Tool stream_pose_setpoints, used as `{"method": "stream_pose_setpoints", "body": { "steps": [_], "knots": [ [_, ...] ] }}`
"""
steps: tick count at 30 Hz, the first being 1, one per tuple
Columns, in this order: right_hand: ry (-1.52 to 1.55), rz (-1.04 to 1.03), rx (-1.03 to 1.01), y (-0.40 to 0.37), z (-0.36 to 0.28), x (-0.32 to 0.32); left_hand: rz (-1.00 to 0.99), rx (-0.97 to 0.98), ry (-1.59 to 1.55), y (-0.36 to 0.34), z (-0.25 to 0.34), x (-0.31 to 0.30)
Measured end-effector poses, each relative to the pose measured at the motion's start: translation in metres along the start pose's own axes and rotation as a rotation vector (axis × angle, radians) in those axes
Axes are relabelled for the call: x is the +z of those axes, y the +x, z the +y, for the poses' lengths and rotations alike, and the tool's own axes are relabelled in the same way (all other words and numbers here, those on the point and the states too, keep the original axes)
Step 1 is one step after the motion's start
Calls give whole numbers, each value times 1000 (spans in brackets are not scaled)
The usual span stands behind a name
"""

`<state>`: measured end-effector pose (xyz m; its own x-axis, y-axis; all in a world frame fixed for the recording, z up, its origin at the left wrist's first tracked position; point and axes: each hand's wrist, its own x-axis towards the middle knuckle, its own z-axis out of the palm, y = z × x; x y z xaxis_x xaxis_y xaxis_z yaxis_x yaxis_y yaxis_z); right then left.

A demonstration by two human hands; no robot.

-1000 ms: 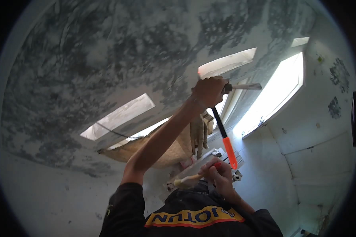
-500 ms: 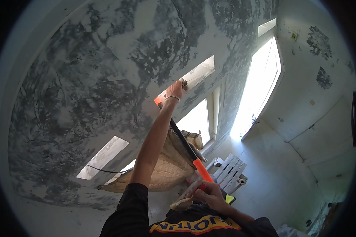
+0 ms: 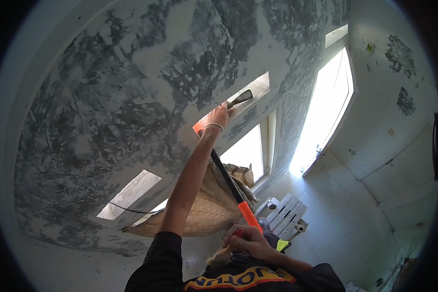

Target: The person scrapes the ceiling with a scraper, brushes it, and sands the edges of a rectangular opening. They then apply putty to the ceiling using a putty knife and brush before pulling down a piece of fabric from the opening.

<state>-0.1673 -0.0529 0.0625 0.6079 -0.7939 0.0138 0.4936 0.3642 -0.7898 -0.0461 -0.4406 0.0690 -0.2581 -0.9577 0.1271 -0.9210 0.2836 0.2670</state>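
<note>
My left hand [image 3: 219, 117] reaches up into a slanted rectangular recess [image 3: 258, 86] in the patchy grey-and-white surface. It is closed around a putty knife [image 3: 241, 99], whose dark blade points up and to the right. Low in front of my chest, my right hand [image 3: 248, 241] is closed on a pale brush [image 3: 221, 256] with its bristles pointing down-left; a bit of red shows at the fingers. A black pole [image 3: 224, 173] with orange ends runs from beside my left wrist down to my right hand, where its lower end is partly hidden.
Brownish padded sheeting [image 3: 199, 214] hangs beneath my left arm, near a bright window [image 3: 246, 153]. A second recess [image 3: 130, 194] has a dark cable across it. A white slatted bench [image 3: 287, 214] stands on the floor, and a bright doorway [image 3: 323, 112] is at right.
The putty knife has turned in my left hand, so its blade now shows toward the upper right. My right hand has tilted the brush slightly. The view has shifted a little.
</note>
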Motion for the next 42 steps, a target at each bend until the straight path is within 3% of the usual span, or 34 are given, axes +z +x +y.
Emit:
{"method": "stream_pose_setpoints", "body": {
  "steps": [6, 13, 15, 19, 22, 23, 24, 25, 27, 28, 29, 31, 33, 35, 36, 38, 40, 41, 42],
  "knots": [
    [-21, -8, 12, 4, 0, 1, 152, 47, 235, -4, -7, 21],
    [-1, -16, -80, -1, -16, 9, 112, 24, 222, -8, -2, 6],
    [32, 10, -145, -2, -19, 10, 5, -17, 149, -10, 0, -3],
    [27, 76, -49, -5, -11, 4, 21, -10, 109, -20, 3, -8],
    [50, 81, -135, -5, -8, 4, 145, 11, 106, -37, 6, -1],
    [55, 106, -194, -5, -11, 7, 326, 127, 142, -46, 6, 2],
    [62, 129, -250, -6, -14, 10, 507, 241, 180, -59, 5, 5],
    [61, 122, -242, -6, -19, 13, 509, 231, 182, -80, 16, -14],
    [26, 140, -283, -6, -29, 18, 205, 223, 103, -135, 38, -56],
    [33, 120, -258, -5, -29, 19, 223, 268, -41, -162, 41, -71],
    [-129, 162, -315, -2, -27, 20, 104, 169, -246, -191, 46, -93],
    [-367, 208, -358, 4, -26, 28, 136, 272, -630, -238, 20, -100],
    [-369, 192, -364, 17, -14, 37, -40, 206, -903, -296, -5, -99],
    [-379, 197, -380, 31, -1, 46, -95, 166, -976, -354, -15, -93],
    [-323, 206, -245, 41, 3, 51, -171, 264, -1058, -376, -21, -100],
    [-270, 213, -90, 58, 19, 61, -211, 156, -985, -422, -27, -88],
    [-269, 104, -67, 76, 38, 71, -123, -236, -898, -456, -22, -81],
    [-247, 43, -23, 80, 45, 77, 12, -224, -944, -470, -27, -72],
    [-249, 40, -9, 86, 55, 81, 15, -236, -952, -485, -33, -60]
  ]
}}
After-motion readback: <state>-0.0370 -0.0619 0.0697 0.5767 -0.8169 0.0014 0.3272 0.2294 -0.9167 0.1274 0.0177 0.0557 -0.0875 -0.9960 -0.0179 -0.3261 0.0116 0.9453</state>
